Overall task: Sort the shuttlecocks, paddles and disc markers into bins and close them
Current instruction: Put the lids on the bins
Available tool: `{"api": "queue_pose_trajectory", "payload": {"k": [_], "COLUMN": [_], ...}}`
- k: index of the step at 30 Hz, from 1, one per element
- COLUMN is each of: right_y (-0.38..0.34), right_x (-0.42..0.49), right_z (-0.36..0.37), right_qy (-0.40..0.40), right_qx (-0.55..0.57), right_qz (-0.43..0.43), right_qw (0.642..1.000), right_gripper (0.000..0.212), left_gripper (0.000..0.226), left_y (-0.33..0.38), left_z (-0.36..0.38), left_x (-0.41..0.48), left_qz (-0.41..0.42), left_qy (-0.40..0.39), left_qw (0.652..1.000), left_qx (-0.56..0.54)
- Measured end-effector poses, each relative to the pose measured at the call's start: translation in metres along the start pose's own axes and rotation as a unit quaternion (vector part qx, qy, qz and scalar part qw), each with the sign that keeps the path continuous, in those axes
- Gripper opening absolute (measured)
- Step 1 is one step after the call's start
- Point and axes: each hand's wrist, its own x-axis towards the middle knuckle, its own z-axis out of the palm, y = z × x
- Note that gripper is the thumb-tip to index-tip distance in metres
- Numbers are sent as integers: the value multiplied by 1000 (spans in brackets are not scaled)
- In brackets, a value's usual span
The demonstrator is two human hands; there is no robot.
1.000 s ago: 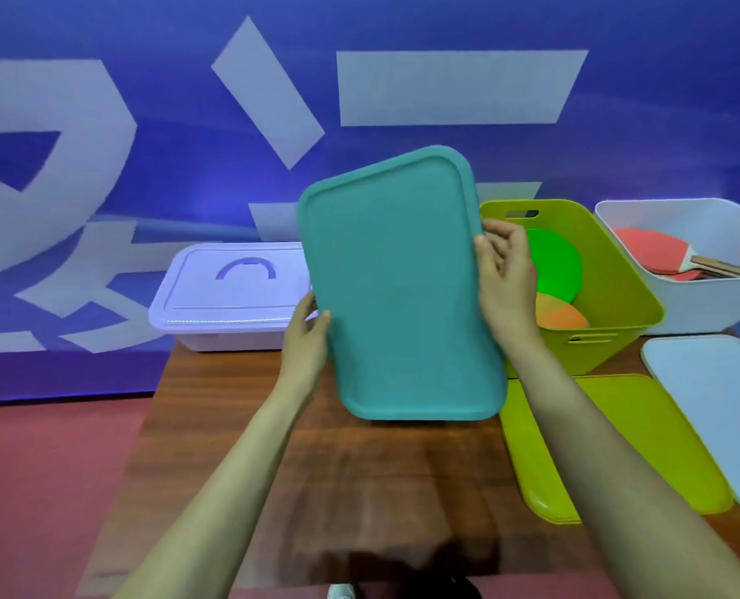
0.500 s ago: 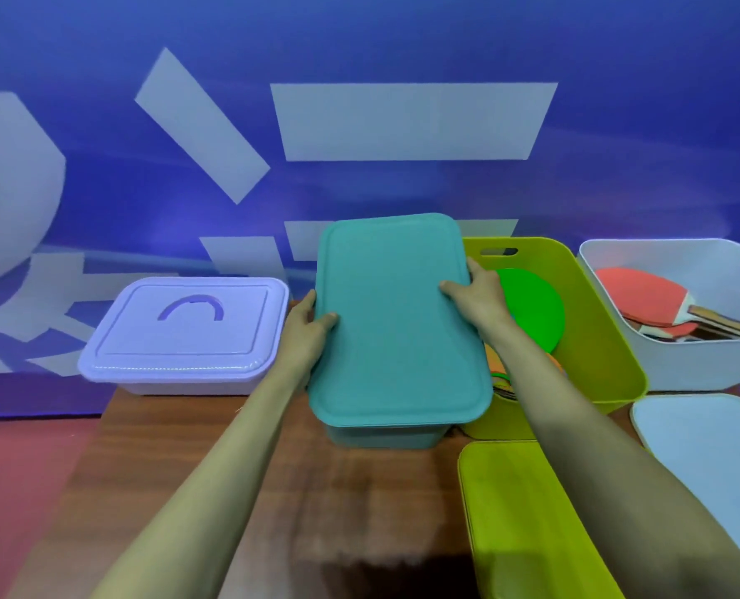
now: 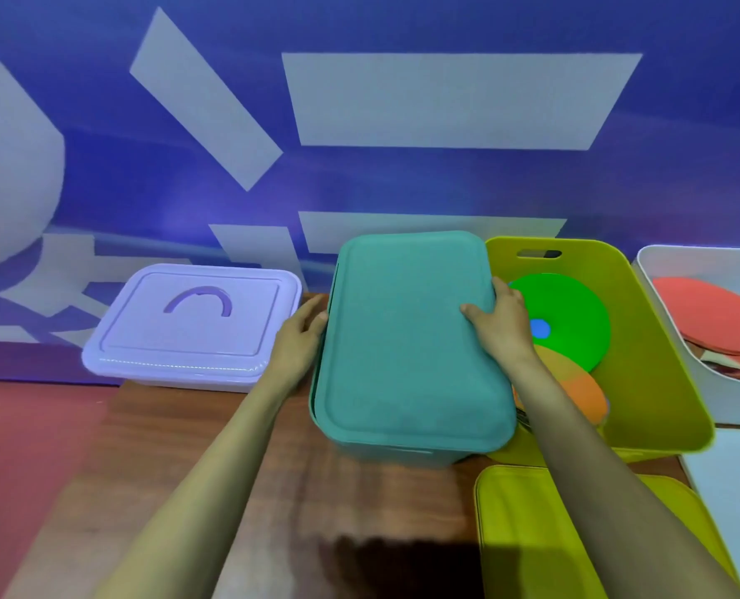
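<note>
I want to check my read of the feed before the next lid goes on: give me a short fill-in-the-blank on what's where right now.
The left hand rests against and the right hand grips the teal lid on the teal bin, which stands ____ of the lavender box.
The white bin holds red ____.
The yellow-green lid lies on the ____, in front of the yellow-green bin with its green disc marker.
Missing: right; paddles; table.

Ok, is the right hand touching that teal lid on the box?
Touching. The head view shows the right hand gripping the right edge of the teal lid, with the thumb lying on top of it.
</note>
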Motion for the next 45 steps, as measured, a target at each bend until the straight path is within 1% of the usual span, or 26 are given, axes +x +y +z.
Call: {"api": "queue_pose_trajectory", "payload": {"k": [2, 4, 8, 14, 16, 19, 21, 22, 23, 25, 26, 27, 31, 36, 38, 40, 45], "right_y": [1, 2, -3, -15, -17, -23, -24, -24, -24, -25, -26, -27, -32, -37, -36, -36, -35], "right_x": [0, 0, -5, -7, -8, -11, -14, -15, -16, -17, -18, -19, -16, -2, 1, 3, 4], "right_z": [0, 0, 5, 32, 39, 45, 49, 51, 51, 50, 48, 47, 43, 45, 44, 42, 41], "right_qy": [4, 6, 15, 10, 18, 30, 24, 17, 9, 5, 7, 8, 8, -36, -39, -43, -48], "right_qx": [1, 0, -7, -37, -43, -37, -19, -8, 5, 33, 46, 56, 41, 11, 6, 5, -47], "right_qz": [-1, 2, -7, -13, -11, -24, -14, -4, 3, 4, 3, 3, -10, -1, 2, 3, -7], "right_qw": [1000, 1000, 1000, 999, 999, 999, 999, 1000, 1000, 999, 999, 998, 999, 999, 999, 999, 998], "right_gripper": [55, 53, 51, 48, 51, 56, 59, 59, 57, 51, 50, 50, 51, 41, 40, 40, 37], "left_gripper": [36, 33, 32, 31, 32, 32, 29, 23, 25, 50, 57, 58, 50, 43, 39, 41, 42], "left_y": [8, 13, 18, 5, 2, 4, 7, 8, 8, 7, 7, 9, 15, 21, 22, 24, 24], "left_z": [-2, -4, -8, -32, -42, -49, -49, -46, -42, -34, -32, -30, -35, -39, -39, -39, -42], "left_x": [-6, -8, -12, -12, -11, -12, -15, -18, -20, -24, -25, -25, -17, -7, -9, -12, -13], "left_qz": [8, 31, 45, 41, 33, 6, -17, -16, -12, -5, -3, 0, -2, -31, -48, -59, -52], "left_qy": [-10, -7, 43, 70, 55, 15, 4, -10, -27, -43, -34, -23, -25, -36, -36, -34, -22], "left_qw": [999, 998, 993, 989, 994, 999, 997, 996, 996, 997, 998, 998, 995, 991, 985, 978, 983], "left_qx": [35, 58, 99, 121, 93, -37, -79, -84, -84, -59, -50, -53, -99, -126, -163, -197, -173]}}
